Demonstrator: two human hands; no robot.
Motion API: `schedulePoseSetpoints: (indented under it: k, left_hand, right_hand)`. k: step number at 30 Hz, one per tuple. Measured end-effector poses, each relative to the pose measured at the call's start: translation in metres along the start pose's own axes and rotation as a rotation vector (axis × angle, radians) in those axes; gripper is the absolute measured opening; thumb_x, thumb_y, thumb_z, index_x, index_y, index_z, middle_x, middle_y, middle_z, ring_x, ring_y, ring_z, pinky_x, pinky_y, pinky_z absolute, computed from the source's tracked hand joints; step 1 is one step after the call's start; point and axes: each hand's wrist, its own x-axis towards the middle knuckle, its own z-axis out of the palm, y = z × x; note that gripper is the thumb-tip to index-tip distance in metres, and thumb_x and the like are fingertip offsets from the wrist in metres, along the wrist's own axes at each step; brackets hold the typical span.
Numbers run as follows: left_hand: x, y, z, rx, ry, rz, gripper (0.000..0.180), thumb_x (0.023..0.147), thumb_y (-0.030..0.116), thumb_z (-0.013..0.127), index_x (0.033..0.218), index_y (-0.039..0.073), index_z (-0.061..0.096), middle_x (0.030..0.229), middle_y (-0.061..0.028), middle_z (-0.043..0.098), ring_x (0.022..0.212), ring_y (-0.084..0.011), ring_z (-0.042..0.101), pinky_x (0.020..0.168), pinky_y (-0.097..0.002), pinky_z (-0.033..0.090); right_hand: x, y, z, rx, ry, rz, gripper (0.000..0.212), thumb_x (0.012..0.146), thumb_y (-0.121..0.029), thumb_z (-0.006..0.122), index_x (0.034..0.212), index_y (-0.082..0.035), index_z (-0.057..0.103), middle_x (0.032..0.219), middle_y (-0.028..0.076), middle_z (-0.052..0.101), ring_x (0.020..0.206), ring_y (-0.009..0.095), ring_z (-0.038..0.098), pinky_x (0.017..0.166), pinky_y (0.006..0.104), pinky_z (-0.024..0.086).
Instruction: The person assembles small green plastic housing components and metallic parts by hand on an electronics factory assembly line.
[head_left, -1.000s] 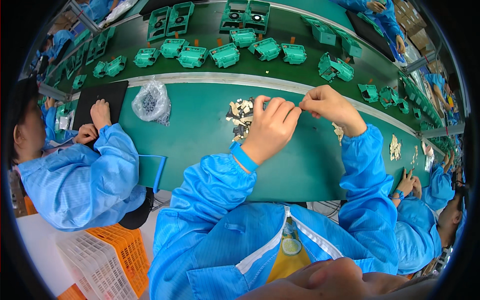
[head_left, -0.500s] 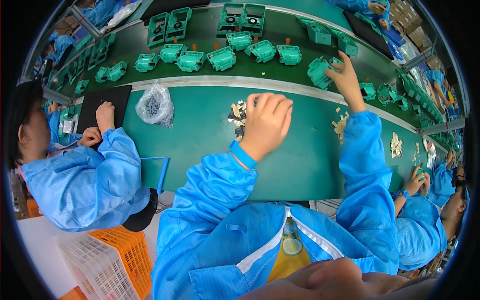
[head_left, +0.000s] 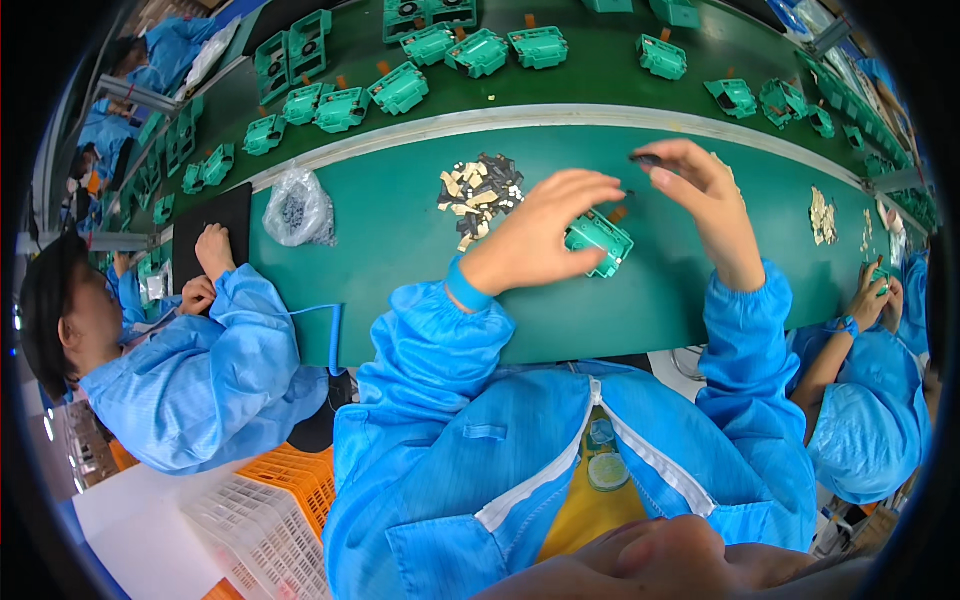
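A small teal-green plastic housing (head_left: 600,243) lies on the green table in front of me. Over its left side reaches my left hand (head_left: 535,228), thumb and fingers apart; the thumb tip is at the housing's lower edge, and I cannot tell if it touches. My right hand (head_left: 708,205), beyond the housing to the right, pinches a small black piece (head_left: 645,160) between thumb and fingertips. Left of my hands is a loose pile of small black and cream pieces (head_left: 483,190). Some cream pieces (head_left: 727,168) are partly hidden behind my right hand.
Several teal housings (head_left: 400,90) stand on the dark green conveyor behind a metal rail (head_left: 540,116). A clear bag of small dark parts (head_left: 300,208) sits at left. A co-worker (head_left: 190,350) sits to my left, another (head_left: 870,400) to my right. Plastic crates (head_left: 265,520) stand lower left.
A teal housing has come from the conveyor onto the table. My right hand has drawn back and now holds a small black piece. My left hand has moved off the pile toward the housing.
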Motion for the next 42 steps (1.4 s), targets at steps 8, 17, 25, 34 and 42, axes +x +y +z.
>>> schedulePoseSetpoints:
  k: [8,17,25,34,42]
  left_hand:
    - [-0.031,0.038,0.032,0.271,-0.041,-0.201,0.069,0.078,0.016,0.083,0.142,0.009,0.057,0.148,-0.0172,0.051,0.138,-0.0388,0.045,0.113,-0.0482,0.041]
    - [-0.04,0.05,0.071,0.137,0.197,-0.387,0.066,0.074,0.007,0.079,0.137,0.01,0.059,0.135,-0.0171,0.049,0.129,-0.0408,0.043,0.109,-0.0493,0.04]
    - [-0.041,0.046,0.079,0.105,0.253,-0.403,0.056,0.076,0.005,0.075,0.13,0.009,0.061,0.131,-0.016,0.049,0.126,-0.0388,0.044,0.107,-0.0474,0.04]
    - [-0.04,0.045,0.079,0.126,0.237,-0.397,0.053,0.077,0.005,0.075,0.128,0.009,0.062,0.129,-0.0162,0.05,0.123,-0.0379,0.045,0.105,-0.0465,0.04]
    - [-0.041,0.043,0.077,0.103,0.222,-0.4,0.053,0.078,0.005,0.075,0.129,0.01,0.062,0.129,-0.0162,0.049,0.122,-0.0377,0.045,0.105,-0.0464,0.04]
  right_hand:
    - [-0.099,0.054,0.027,0.353,0.238,0.234,0.007,0.094,-0.005,0.071,0.096,-0.002,0.065,0.101,0.005,0.07,0.091,0.01,0.064,0.085,0.0262,0.05]
    - [-0.102,0.052,0.052,0.436,0.22,0.358,0.007,0.093,0.001,0.069,0.093,-0.001,0.063,0.09,0.003,0.068,0.082,0.007,0.062,0.075,0.0225,0.049]
    - [-0.101,0.049,0.041,0.359,0.15,0.465,0.006,0.091,0.001,0.068,0.092,-0.002,0.062,0.085,0.002,0.067,0.078,0.005,0.061,0.071,0.0205,0.047]
    - [-0.096,0.046,0.042,0.317,0.122,0.493,0.01,0.09,0.003,0.068,0.09,-0.004,0.06,0.083,-0.002,0.064,0.074,0.002,0.056,0.065,0.0194,0.044]
    - [-0.095,0.048,0.043,0.232,0.101,0.5,0.011,0.091,0.001,0.069,0.089,-0.004,0.06,0.079,-0.005,0.06,0.068,-0.001,0.049,0.06,0.0181,0.038]
